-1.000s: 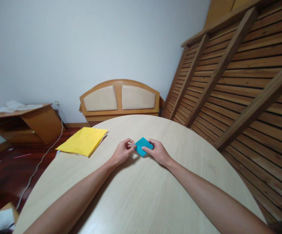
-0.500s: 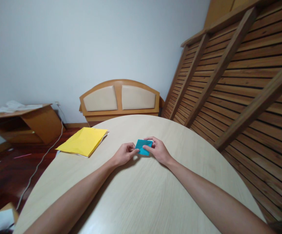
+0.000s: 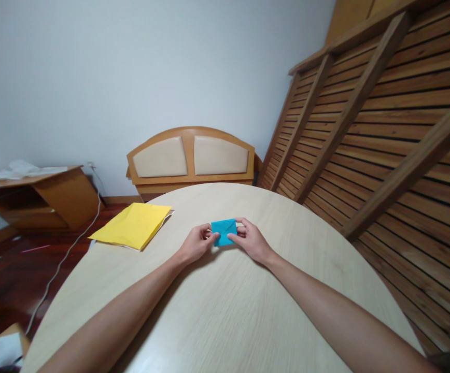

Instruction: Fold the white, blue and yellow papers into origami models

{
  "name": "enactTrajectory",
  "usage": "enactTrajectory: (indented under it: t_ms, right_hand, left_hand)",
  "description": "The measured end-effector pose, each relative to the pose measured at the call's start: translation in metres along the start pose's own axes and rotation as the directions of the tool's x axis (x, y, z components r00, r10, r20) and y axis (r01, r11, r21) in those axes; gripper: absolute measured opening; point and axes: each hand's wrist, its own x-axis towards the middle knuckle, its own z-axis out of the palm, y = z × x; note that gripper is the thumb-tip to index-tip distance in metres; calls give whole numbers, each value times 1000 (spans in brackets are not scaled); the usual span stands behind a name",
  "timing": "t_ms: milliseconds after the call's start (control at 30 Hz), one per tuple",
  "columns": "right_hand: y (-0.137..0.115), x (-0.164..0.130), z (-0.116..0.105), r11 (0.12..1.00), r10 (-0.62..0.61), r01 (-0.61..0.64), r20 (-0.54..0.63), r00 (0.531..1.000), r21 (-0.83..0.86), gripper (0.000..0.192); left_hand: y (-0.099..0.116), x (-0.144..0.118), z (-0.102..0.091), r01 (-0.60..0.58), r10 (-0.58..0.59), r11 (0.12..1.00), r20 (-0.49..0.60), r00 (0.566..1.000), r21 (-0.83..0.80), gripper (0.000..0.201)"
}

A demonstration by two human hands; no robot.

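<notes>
A small folded piece of blue paper (image 3: 224,229) is held up between both hands, just above the round wooden table (image 3: 225,305). Crease lines cross its upper right part. My left hand (image 3: 198,243) pinches its left edge, thumb in front and fingers behind. On the other side, my right hand (image 3: 253,240) grips the right edge in the same way, its thumb on the face of the paper. The fingertips behind the paper are hidden.
Yellow paper sheets (image 3: 131,225) lie at the table's left edge with white paper under them. Beyond stand a padded headboard (image 3: 191,129) and a wooden cabinet (image 3: 71,199). A slatted wooden frame (image 3: 349,116) leans on the right. A white cable (image 3: 59,267) crosses the floor.
The blue paper has turned to face me more squarely and shifted slightly left. My right thumb now lies lower near its right edge. The yellow sheets have stayed put.
</notes>
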Motion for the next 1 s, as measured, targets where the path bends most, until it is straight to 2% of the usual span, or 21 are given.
enactTrajectory:
  t_ms: [267, 500, 767, 1000]
  right_hand:
    - [1, -1, -2, 992, -62, 66, 47, 997, -105, 41]
    - [3, 1, -5, 993, -54, 53, -6, 999, -102, 35]
    - [3, 2, -7, 989, -78, 75, -23, 997, -127, 29]
    - [3, 3, -9, 990, -80, 76, -28, 996, -120, 27]
  left_hand:
    - [8, -2, 0, 54, -52, 997, -35, 998, 59, 38]
    - [4, 1, 0, 83, -85, 996, -48, 995, -37, 41]
    - [-1, 0, -3, 5, -11, 991, -46, 999, -134, 45]
    - [-3, 0, -4, -21, 16, 995, -45, 999, -98, 34]
